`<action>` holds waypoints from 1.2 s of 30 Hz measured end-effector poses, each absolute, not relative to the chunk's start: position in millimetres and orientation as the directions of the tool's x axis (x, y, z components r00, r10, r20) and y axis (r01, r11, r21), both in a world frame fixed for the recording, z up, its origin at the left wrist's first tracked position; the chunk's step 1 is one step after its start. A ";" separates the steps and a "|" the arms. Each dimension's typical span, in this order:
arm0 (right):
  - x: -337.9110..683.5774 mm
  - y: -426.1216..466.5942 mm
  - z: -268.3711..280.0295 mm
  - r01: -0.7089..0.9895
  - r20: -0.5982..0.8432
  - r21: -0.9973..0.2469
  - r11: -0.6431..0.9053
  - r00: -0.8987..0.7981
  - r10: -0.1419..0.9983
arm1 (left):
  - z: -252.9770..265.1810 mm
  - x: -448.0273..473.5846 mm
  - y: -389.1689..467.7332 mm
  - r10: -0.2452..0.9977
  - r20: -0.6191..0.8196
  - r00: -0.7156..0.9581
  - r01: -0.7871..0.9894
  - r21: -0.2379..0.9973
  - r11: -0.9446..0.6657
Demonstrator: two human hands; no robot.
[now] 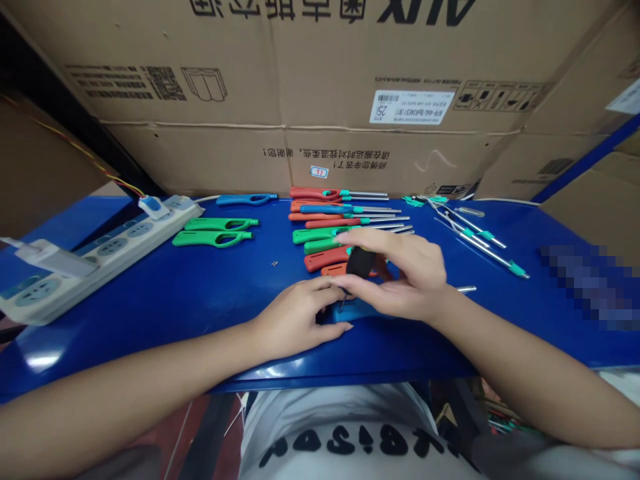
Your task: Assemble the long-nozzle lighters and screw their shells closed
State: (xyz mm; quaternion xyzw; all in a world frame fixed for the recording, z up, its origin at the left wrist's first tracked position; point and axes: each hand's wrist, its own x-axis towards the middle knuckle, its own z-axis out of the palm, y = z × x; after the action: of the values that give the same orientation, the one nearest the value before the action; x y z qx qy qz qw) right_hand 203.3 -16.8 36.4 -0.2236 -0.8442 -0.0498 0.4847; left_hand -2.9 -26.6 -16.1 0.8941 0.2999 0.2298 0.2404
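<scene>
While right hand (413, 272) grips black screwdriver (361, 263), left hand (295, 317) holding blue lighter (356, 311)

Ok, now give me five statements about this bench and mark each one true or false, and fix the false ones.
1. The right hand holds a black tool. True.
2. Two green handles lie beside the power strip. True.
3. The left hand is on the power strip. False: it holds a blue handle.
4. Tiny metal bits lie right of the row of handles. False: they lie left of it, on the table.
5. The large print on the carton is upside down. True.
</scene>
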 end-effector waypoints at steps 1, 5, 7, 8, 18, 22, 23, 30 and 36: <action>203.6 -16.0 36.2 0.444 0.854 -0.095 0.891 -0.424 0.302 | -16.0 -2.6 -27.0 0.650 0.262 0.713 0.433 0.565 -0.702; 203.1 -14.4 40.0 0.394 0.778 -0.233 0.889 -0.473 0.414 | -13.8 -2.4 -27.7 0.657 0.231 0.718 0.447 0.570 -0.689; 202.3 -14.0 42.6 0.337 0.702 -0.408 0.848 -0.478 0.528 | -12.8 -2.3 -27.8 0.662 0.219 0.716 0.453 0.576 -0.680; 202.4 -13.6 43.5 0.317 0.688 -0.454 0.832 -0.469 0.554 | -12.7 -2.1 -27.8 0.666 0.215 0.714 0.458 0.576 -0.677; 205.9 -21.8 55.7 0.277 0.645 -0.335 0.900 -0.630 0.434 | -13.7 0.5 -29.7 0.684 0.240 0.689 0.455 0.592 -0.665; 200.7 -28.5 60.3 0.341 0.674 -0.262 0.903 -0.605 0.424 | -13.9 3.1 -32.1 0.708 0.243 0.663 0.474 0.595 -0.649; 200.2 -29.3 60.4 0.387 0.703 -0.171 0.906 -0.596 0.387 | -14.1 3.7 -32.8 0.718 0.248 0.651 0.483 0.595 -0.643; 195.5 -30.0 69.1 0.253 0.632 -0.289 0.923 -0.674 0.383 | -15.4 4.2 -34.1 0.706 0.262 0.658 0.464 0.597 -0.654; 197.6 -23.2 63.7 0.363 0.741 0.034 0.931 -0.634 0.221 | -15.6 4.9 -34.7 0.736 0.266 0.623 0.506 0.580 -0.638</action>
State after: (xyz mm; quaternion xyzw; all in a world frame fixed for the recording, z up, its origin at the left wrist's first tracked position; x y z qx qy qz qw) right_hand 197.6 -23.2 63.7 -0.1623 -0.8995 -0.0900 0.3956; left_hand 4.9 -34.7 -15.6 0.8704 0.3567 0.2478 0.2317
